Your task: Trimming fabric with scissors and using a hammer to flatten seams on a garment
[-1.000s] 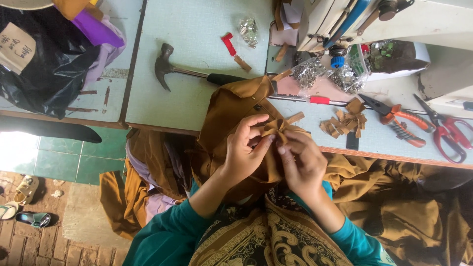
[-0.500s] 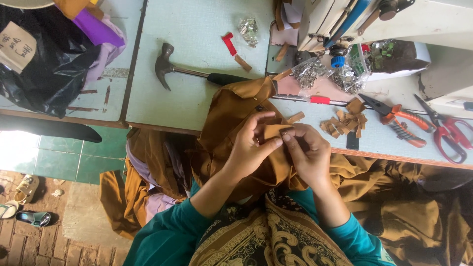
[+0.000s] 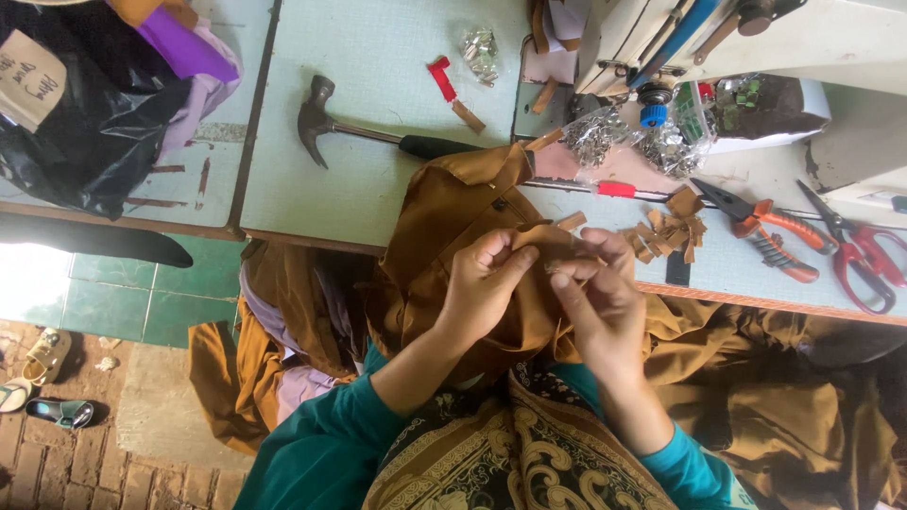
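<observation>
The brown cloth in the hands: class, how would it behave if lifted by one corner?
The brown cloth would probably flop and sag, since it already drapes off the table edge. It looks light, bunching easily under the left hand and right hand.

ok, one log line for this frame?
left hand: pinching brown fabric garment | right hand: pinching same fold | steel claw hammer: on table, untouched

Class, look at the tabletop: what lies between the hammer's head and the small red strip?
In the head view, the stretch between the hammer and the red strip is bare pale table; nothing lies there.
</observation>
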